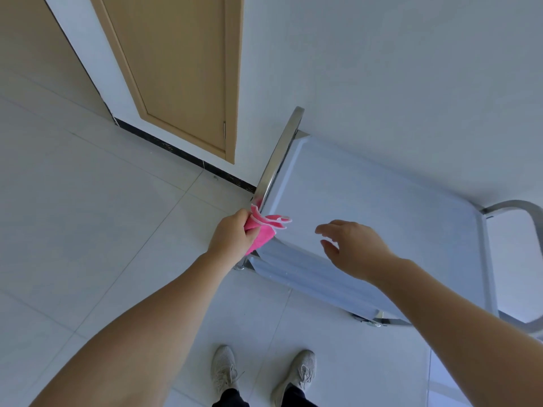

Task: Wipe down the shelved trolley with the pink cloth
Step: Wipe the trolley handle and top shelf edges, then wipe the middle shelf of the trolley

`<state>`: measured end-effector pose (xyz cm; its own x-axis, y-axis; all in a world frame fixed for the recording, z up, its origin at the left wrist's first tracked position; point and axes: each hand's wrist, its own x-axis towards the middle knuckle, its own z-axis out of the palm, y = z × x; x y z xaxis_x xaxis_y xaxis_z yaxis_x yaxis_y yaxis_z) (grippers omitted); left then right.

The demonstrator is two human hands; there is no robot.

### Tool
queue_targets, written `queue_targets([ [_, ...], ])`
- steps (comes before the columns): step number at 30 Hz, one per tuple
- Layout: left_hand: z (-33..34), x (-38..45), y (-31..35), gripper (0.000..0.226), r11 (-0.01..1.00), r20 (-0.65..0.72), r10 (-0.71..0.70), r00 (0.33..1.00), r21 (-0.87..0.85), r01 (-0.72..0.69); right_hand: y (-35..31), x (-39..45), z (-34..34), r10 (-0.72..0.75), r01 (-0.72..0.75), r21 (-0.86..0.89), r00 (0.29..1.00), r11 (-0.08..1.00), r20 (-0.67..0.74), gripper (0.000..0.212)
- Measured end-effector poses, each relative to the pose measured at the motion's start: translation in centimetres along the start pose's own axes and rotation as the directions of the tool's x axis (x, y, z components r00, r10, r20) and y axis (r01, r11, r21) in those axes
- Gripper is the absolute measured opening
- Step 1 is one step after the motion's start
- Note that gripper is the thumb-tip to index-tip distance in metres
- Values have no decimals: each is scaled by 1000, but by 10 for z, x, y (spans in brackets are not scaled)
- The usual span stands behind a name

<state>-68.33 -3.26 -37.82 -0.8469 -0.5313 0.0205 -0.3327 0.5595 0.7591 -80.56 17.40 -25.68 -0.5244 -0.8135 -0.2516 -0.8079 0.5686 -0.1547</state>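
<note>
Head view: left hand [232,233] clenches the pink cloth [266,229], soft and bunched, against the trolley [367,207] handle rail [279,155] at its near-left corner. Right hand [352,248] hovers spread, empty, over the top shelf.

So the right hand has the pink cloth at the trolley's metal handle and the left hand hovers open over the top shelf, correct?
Hands are swapped. In the head view the left hand grips the pink cloth at the trolley's metal handle, and the right hand hovers open over the top shelf.
</note>
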Motion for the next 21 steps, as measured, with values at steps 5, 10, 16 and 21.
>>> queue_targets([
  [5, -1, -12, 30, 15, 991, 96, 80, 992, -115, -69, -5, -14, 7, 13, -13, 42, 1000, 999, -3, 46],
  [10, 9, -35, 80, 52, 966, 188, 166, 968, -229, -121, 1, -36, 10, -38, 44, 124, 998, 991, -50, 56],
  [16, 63, -81, 122, 27, 950, 203, 188, 961, -287, -125, 40, -76, 38, 16, 24, 279, 990, 960, -141, 15],
  [21, 144, -120, 115, 36, 978, 284, 88, 955, -208, -28, 99, -125, 100, 26, -2, 319, 997, 948, -71, 17],
])
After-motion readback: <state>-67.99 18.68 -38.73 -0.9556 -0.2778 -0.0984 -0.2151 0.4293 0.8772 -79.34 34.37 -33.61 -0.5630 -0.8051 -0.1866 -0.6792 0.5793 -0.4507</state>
